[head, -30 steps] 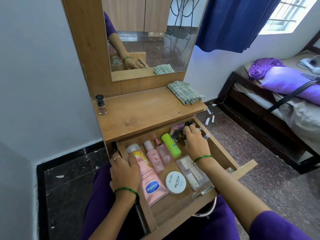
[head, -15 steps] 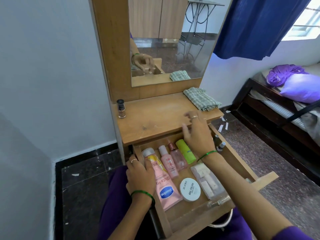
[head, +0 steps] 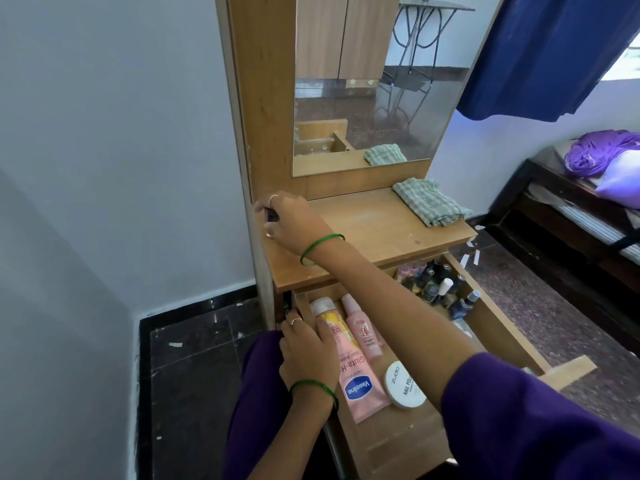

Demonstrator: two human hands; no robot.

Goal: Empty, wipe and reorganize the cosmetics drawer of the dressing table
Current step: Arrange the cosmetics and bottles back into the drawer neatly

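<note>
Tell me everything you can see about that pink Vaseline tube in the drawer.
The Vaseline tube is a soft-looking pink squeeze tube, apparently plastic, bearing a blue oval logo with white lettering and partly hidden "Gluta-H" text above it. It lies flat on the floor of the open wooden drawer, its flat crimped end toward the person. Its upper part is hidden under the left hand. A round white nail polish remover tub sits just right of it, and a pink bottle lies alongside.

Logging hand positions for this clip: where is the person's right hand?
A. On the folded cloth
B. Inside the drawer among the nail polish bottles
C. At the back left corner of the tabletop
C: the right hand reaches across to the tabletop's back left corner, fingers around a small dark item.
</note>
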